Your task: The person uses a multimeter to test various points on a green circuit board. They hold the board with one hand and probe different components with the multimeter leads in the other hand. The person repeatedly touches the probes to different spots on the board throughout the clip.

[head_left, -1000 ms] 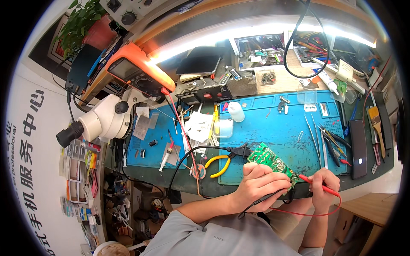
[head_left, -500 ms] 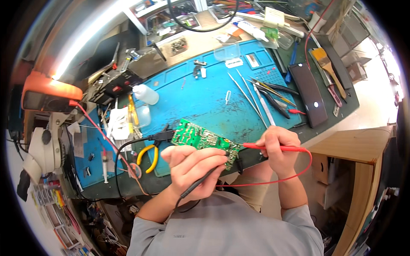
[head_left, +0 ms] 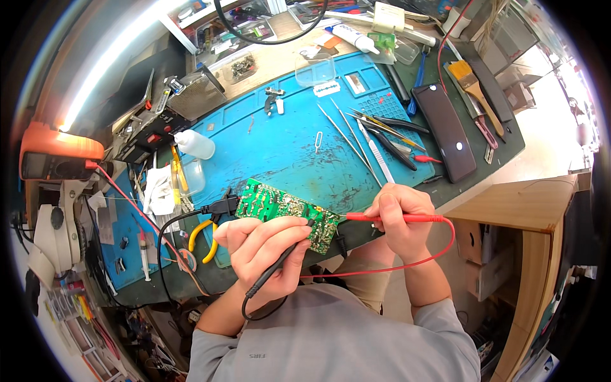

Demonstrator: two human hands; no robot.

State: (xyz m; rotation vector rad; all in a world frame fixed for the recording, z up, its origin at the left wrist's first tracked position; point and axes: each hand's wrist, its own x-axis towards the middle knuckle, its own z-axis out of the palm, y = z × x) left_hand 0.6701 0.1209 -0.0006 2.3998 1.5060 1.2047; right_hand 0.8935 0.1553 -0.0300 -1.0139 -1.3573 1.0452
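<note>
Gripping a black probe (head_left: 278, 267) like a pen, the left hand (head_left: 264, 245) presses its tip to a green circuit board (head_left: 286, 213) at the near edge of the blue mat (head_left: 280, 143) on the worktop (head_left: 503, 143). The right hand (head_left: 401, 216) is closed around a red probe (head_left: 388, 218), tip at the board's right end. Yellow pliers (head_left: 203, 239) lie just left.

Green circuit board (head_left: 286, 213), red probe (head_left: 388, 218) in the right hand (head_left: 401, 219), black probe (head_left: 280, 264) in the left hand (head_left: 264, 251), bright blue mat (head_left: 286, 146) beyond them.
</note>
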